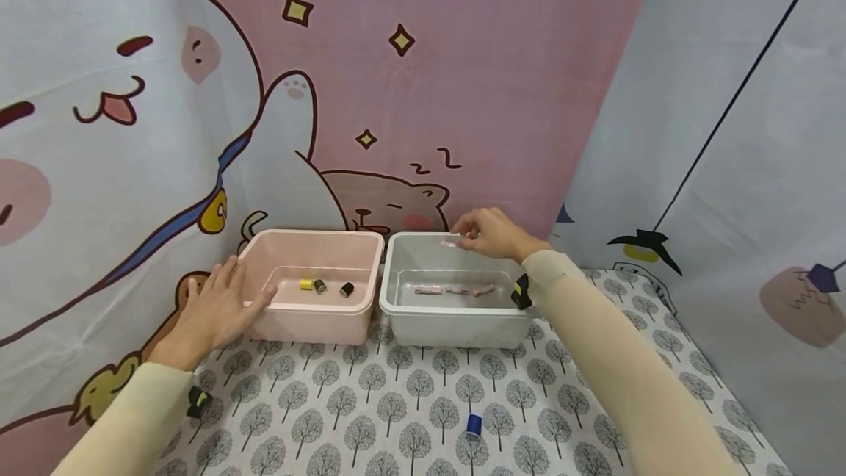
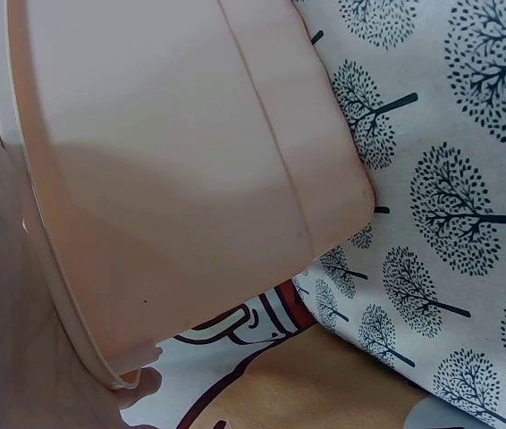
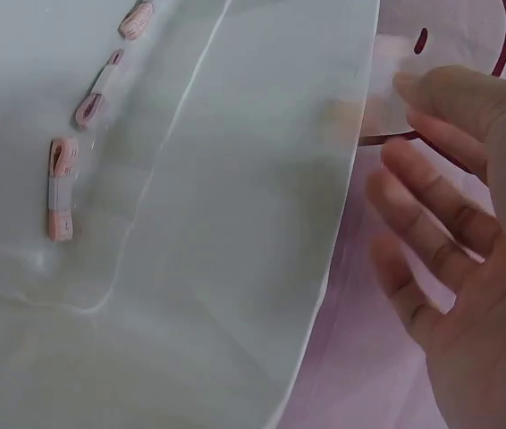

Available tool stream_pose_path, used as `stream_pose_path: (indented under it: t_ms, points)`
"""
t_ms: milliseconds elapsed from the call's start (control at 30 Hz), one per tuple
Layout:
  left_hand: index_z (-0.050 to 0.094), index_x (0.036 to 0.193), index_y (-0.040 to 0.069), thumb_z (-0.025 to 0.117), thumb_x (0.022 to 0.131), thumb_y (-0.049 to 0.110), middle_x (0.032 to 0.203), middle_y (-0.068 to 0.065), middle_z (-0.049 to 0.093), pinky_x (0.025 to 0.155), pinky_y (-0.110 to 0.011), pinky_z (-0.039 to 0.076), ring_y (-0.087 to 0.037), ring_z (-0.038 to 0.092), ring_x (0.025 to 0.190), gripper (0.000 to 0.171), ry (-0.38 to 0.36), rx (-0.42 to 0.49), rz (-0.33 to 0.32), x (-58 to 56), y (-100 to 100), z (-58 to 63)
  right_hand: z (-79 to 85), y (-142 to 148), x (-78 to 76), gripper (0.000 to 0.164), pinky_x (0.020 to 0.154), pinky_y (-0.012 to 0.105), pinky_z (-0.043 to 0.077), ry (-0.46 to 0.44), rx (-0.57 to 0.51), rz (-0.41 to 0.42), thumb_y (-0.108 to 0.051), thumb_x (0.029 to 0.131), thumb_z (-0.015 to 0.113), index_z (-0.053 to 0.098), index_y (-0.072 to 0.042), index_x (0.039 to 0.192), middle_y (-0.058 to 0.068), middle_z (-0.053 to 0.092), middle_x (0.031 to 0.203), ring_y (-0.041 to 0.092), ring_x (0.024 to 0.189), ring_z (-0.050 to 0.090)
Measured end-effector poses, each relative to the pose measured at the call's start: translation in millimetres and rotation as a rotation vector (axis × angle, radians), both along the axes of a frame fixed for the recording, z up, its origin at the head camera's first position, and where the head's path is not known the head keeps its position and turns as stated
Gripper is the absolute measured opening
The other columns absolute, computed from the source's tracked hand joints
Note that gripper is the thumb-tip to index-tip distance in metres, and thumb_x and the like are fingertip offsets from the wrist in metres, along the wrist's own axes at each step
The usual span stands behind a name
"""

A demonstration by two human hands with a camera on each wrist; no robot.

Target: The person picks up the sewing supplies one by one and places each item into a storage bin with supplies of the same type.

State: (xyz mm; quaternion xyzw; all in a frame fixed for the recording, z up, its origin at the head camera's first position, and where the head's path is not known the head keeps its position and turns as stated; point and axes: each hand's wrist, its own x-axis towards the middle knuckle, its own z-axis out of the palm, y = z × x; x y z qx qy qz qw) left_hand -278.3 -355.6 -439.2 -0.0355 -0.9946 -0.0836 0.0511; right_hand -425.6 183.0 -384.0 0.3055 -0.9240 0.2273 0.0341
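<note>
My left hand (image 1: 214,307) lies against the left front corner of a pink plastic bin (image 1: 311,320), fingers stretched out along the rim and thumb over the front edge. Inside that bin are a yellow thread spool (image 1: 306,284) and two dark thread spools (image 1: 346,289). Over the back rim of a pale grey bin (image 1: 463,325), my right hand (image 1: 492,233) pinches a pale pink rolled tape measure (image 1: 449,244) between thumb and index finger; its other fingers are spread. On the grey bin's floor lie three more banded rolled tape measures (image 3: 62,189).
A blue thread spool (image 1: 474,426) stands on the tree-patterned tablecloth (image 1: 390,408), in front of the grey bin. The bins sit side by side against a cartoon-printed backdrop (image 1: 502,79). Another pale cloth (image 1: 714,167) hangs along the right side.
</note>
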Motion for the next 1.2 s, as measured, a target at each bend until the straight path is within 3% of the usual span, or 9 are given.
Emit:
stream_pose_path:
  t_ms: [100, 200, 900, 1200]
  points:
    - [0.016, 0.180, -0.013, 0.031, 0.117, 0.079, 0.189, -0.043, 0.011, 0.132, -0.097, 0.006, -0.072, 0.015, 0.172, 0.113, -0.002, -0.003, 0.000, 0.5, 1.4, 0.9, 0.5, 0.6, 2.4, 0.040, 0.118, 0.058, 0.062, -0.015, 0.013, -0.022, -0.023, 0.105, 0.090, 0.083, -0.007, 0.140, 0.017, 0.084, 0.138, 0.038, 0.130, 0.078]
    - [0.017, 0.180, -0.013, 0.033, 0.117, 0.078, 0.188, -0.043, 0.012, 0.132, -0.097, 0.007, -0.073, 0.016, 0.172, 0.112, 0.002, 0.003, 0.000, 1.1, 2.0, 1.4, 0.6, 1.1, 4.1, 0.045, 0.123, 0.061, 0.058, -0.011, 0.020, -0.031, -0.027, 0.104, 0.091, 0.081, -0.008, 0.144, 0.017, 0.080, 0.143, 0.039, 0.136, 0.073]
    - [0.017, 0.180, -0.014, 0.036, 0.118, 0.075, 0.188, -0.044, 0.012, 0.131, -0.098, 0.007, -0.074, 0.017, 0.171, 0.110, 0.002, 0.005, -0.005, 1.6, 2.3, 1.3, 11.9, 7.0, 22.5, 0.044, 0.124, 0.063, 0.055, 0.085, 0.001, 0.017, -0.027, 0.103, 0.090, 0.082, -0.009, 0.142, 0.012, 0.082, 0.141, 0.037, 0.136, 0.073]
    - [0.020, 0.179, -0.014, 0.039, 0.118, 0.074, 0.187, -0.045, 0.015, 0.130, -0.099, 0.009, -0.075, 0.021, 0.168, 0.109, 0.028, 0.028, -0.005, -0.3, 0.4, -3.0, 18.6, 7.5, 37.4, 0.044, 0.118, 0.061, 0.060, 0.108, -0.005, 0.050, -0.029, 0.104, 0.089, 0.082, -0.010, 0.143, 0.009, 0.081, 0.139, 0.034, 0.131, 0.075]
